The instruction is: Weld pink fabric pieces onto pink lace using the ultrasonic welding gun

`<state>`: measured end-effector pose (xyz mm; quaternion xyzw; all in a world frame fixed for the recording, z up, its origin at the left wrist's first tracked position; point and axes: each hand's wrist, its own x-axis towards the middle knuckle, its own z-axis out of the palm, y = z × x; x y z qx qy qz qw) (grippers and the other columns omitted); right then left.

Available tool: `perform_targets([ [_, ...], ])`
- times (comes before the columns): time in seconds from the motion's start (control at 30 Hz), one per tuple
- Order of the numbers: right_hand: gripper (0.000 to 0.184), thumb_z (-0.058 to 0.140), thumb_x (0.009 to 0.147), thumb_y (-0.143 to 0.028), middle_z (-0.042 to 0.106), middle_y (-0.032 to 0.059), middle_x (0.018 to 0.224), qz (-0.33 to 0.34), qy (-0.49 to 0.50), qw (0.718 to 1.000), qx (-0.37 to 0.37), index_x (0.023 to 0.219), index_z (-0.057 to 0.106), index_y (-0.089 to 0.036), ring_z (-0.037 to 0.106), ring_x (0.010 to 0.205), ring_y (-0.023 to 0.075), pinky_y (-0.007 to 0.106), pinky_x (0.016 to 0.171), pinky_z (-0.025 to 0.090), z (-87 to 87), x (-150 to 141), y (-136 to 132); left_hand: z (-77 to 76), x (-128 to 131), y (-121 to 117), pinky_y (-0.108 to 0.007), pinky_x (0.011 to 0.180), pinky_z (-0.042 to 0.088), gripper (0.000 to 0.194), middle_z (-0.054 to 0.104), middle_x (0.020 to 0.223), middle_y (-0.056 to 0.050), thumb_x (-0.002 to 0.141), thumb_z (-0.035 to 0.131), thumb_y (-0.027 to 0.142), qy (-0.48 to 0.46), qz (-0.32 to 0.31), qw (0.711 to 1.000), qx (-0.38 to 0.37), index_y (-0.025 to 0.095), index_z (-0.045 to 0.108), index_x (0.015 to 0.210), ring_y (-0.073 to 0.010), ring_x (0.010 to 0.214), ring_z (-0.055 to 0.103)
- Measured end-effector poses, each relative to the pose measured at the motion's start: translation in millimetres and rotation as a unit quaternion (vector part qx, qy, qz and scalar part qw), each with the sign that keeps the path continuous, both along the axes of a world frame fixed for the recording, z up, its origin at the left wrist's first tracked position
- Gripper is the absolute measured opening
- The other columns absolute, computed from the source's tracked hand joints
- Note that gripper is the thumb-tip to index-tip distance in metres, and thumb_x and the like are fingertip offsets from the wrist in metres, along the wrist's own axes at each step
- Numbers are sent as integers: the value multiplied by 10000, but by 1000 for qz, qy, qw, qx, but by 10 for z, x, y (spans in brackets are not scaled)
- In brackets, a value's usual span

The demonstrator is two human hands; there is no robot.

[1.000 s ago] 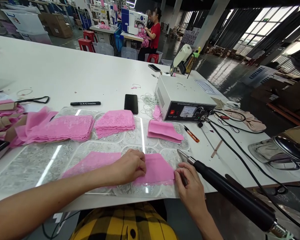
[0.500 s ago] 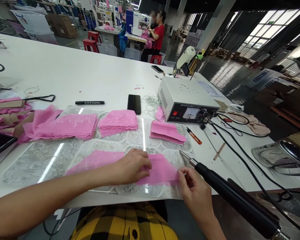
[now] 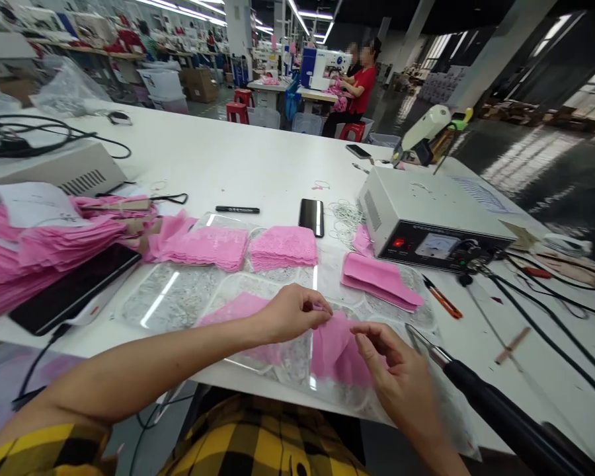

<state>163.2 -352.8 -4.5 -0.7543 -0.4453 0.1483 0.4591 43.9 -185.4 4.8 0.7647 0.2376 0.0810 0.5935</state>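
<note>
A thin pink fabric piece (image 3: 334, 350) is lifted and bunched over the clear plastic template on the table near me. My left hand (image 3: 292, 314) reaches across from the left, its thumb and fingertips pinched on the upper edge of the fabric. My right hand (image 3: 401, 373) is at the fabric's right side, its thumb and forefinger closed at the edge. Beneath my left forearm lies another pink piece (image 3: 238, 307), partly hidden. Just right of my right hand, a black-handled metal-tipped tool (image 3: 480, 390) points toward the fabric, with neither hand on it.
Beyond my hands are pink fabric stacks (image 3: 285, 248), a folded pink piece (image 3: 379, 277), a phone (image 3: 311, 217) and a marker (image 3: 237, 209). A grey control box (image 3: 426, 211) with cables and an orange cutter (image 3: 441, 295) stand right. A person in red (image 3: 361, 89) sits at a sewing machine.
The view has swung left. The pink fabric, flat before under my left hand, is now raised and creased, and my left hand has closed into a pinch on it closer to my right hand.
</note>
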Motion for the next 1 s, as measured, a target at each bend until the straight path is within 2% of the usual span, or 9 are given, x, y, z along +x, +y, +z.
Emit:
perform_targets([
  [0.17, 263, 571, 834, -458, 699, 16, 744, 27, -7, 999, -29, 823, 687, -222, 665, 643, 147, 211, 560, 518, -263, 69, 5, -14, -541, 242, -188, 526, 434, 111, 588, 584, 20, 738, 577, 225, 26, 131, 991, 5, 147, 656, 741, -112, 547, 579],
  [0.33, 234, 538, 860, -426, 680, 15, 787, 76, -27, 996, -40, 877, 680, -240, 635, 672, 143, 238, 594, 509, -242, 3, 206, -101, -929, 259, -184, 491, 359, 127, 555, 580, 29, 722, 602, 277, 36, 207, 976, 48, 153, 625, 718, -96, 516, 492],
  [0.5, 221, 481, 884, -378, 653, 31, 887, 133, -81, 979, -132, 922, 653, -244, 588, 672, 145, 291, 625, 482, -185, -119, 502, -192, -1070, 191, -207, 532, 369, 178, 592, 658, 4, 759, 570, 331, 24, 222, 971, 86, 161, 619, 737, -117, 579, 506],
  [0.73, 153, 448, 853, -232, 639, 23, 827, 132, -166, 951, -225, 782, 583, -213, 581, 699, 166, 299, 607, 407, -164, -239, 759, -286, -1154, 157, -221, 568, 410, 176, 623, 691, -7, 788, 534, 318, -2, 213, 969, 123, 171, 618, 742, -131, 611, 546],
  [0.87, 152, 452, 844, -217, 636, 11, 773, 144, -165, 950, -224, 749, 571, -214, 575, 667, 155, 284, 593, 400, -109, -276, 803, -278, -1238, 171, -211, 557, 413, 157, 628, 685, 2, 801, 526, 292, -16, 215, 966, 143, 179, 625, 754, -122, 597, 552],
  [1.0, 157, 466, 838, -216, 640, 6, 744, 164, -167, 954, -186, 737, 586, -217, 579, 639, 146, 269, 563, 404, -66, -326, 889, -256, -1350, 204, -215, 583, 449, 170, 681, 773, -10, 840, 503, 259, -10, 219, 949, 227, 187, 657, 845, -128, 636, 587],
])
